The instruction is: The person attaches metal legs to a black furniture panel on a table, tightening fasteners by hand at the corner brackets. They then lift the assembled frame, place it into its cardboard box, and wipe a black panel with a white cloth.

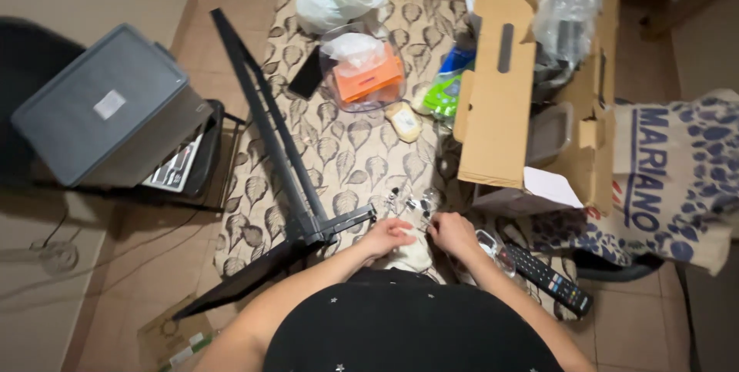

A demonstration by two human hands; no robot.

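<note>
My left hand (387,234) and my right hand (453,233) rest close together on a leaf-patterned cloth (362,149), both touching a small pale bag or cloth (410,255) between them. Whether either hand grips it is unclear. Several small metal screws and fittings (408,202) lie just beyond my fingers. A black metal stand frame (273,137) lies to the left, its bracket end (339,224) near my left hand.
A large open cardboard box (500,102) stands on the right with plastic wrap. A clear tub with an orange item (363,72), a black remote (548,278), a grey box on a chair (108,106) and a patterned bag (677,179) surround the cloth.
</note>
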